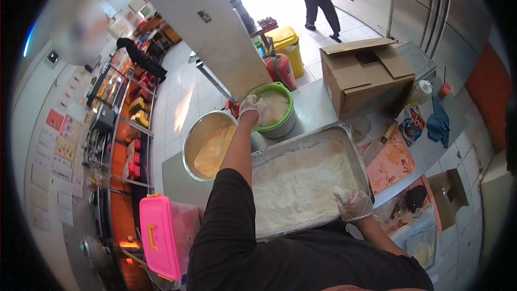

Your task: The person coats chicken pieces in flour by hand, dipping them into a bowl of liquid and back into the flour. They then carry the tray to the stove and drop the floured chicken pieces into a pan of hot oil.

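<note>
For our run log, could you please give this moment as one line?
gloved left hand: at round green plastic colander | gloved right hand: at rectangular metal tray | tray: white powder inside

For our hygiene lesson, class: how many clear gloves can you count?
2: one on the left hand at the green basket, one on the right hand at the metal tray's near-right corner. Others may be hidden.

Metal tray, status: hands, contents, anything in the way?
Left hand at rim of green basket, right hand at near right corner of metal tray; grips unclear. White powder spread across it. Nothing blocking; knife beside tray, apart from both hands.
</note>
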`<act>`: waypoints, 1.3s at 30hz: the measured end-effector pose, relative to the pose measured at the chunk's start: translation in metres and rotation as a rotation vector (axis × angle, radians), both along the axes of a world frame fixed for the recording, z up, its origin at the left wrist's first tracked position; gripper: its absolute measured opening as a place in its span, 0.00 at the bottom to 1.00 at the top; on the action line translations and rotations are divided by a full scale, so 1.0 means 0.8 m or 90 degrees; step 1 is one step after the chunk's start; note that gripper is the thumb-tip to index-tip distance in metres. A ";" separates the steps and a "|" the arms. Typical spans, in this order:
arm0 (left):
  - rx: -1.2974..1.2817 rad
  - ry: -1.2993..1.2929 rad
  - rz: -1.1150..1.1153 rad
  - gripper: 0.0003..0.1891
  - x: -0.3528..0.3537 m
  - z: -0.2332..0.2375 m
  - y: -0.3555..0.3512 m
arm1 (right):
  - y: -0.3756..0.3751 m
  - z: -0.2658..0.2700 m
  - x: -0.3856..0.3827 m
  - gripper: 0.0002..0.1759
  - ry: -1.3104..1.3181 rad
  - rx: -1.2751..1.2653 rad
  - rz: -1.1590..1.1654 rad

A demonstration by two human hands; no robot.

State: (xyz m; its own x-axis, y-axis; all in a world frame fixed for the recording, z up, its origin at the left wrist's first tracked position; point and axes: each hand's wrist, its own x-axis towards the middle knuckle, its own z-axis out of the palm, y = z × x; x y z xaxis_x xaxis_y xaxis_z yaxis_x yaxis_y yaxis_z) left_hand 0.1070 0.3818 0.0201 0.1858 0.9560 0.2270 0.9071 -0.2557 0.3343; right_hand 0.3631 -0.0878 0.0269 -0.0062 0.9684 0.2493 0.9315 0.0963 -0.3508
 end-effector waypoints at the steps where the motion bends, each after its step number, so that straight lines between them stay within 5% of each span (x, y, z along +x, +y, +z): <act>1: 0.037 0.128 -0.103 0.11 -0.012 -0.027 0.026 | -0.005 -0.010 0.001 0.13 0.028 0.014 -0.002; 2: 0.092 0.245 -0.207 0.12 -0.024 -0.055 0.053 | -0.010 -0.020 0.003 0.12 0.057 0.026 -0.003; 4: 0.165 0.383 -0.347 0.14 -0.017 -0.018 0.015 | -0.015 -0.036 0.007 0.10 0.057 0.043 0.031; 5: -0.005 0.352 -0.287 0.19 -0.014 -0.020 0.013 | -0.017 -0.041 0.007 0.09 0.055 0.052 0.050; 8: -0.146 0.316 -0.098 0.20 0.015 -0.008 -0.002 | -0.009 -0.038 -0.003 0.11 0.077 0.039 -0.051; 11: -0.080 0.248 -0.103 0.28 0.011 -0.048 0.013 | -0.006 -0.005 -0.002 0.12 0.080 -0.040 -0.035; 14: -0.171 0.340 -0.081 0.21 0.031 0.012 -0.033 | 0.000 -0.002 -0.006 0.13 0.053 -0.031 -0.036; 17: -0.141 0.299 -0.154 0.18 0.024 0.006 -0.018 | 0.001 0.011 -0.008 0.14 0.030 -0.041 -0.054; 25: 0.336 0.279 -0.209 0.20 -0.046 0.065 -0.215 | 0.017 0.046 -0.014 0.25 -0.057 -0.348 -0.101; 28: 0.168 0.323 -0.201 0.20 -0.096 -0.009 -0.295 | 0.050 0.066 -0.014 0.28 -0.013 -0.473 -0.108; 31: -0.339 0.236 -0.204 0.17 -0.116 -0.117 -0.365 | 0.087 0.037 -0.021 0.29 -0.028 -0.515 0.020; 35: -0.455 -0.151 -0.201 0.15 -0.104 -0.156 -0.428 | 0.149 -0.095 -0.064 0.25 -0.007 -0.484 0.431; 37: -0.572 -0.244 -0.146 0.15 -0.090 -0.164 -0.419 | 0.160 -0.123 -0.108 0.27 0.083 -0.522 0.482; 39: -0.640 -0.318 -0.099 0.15 -0.081 -0.167 -0.412 | 0.156 -0.142 -0.149 0.30 0.269 -0.570 0.379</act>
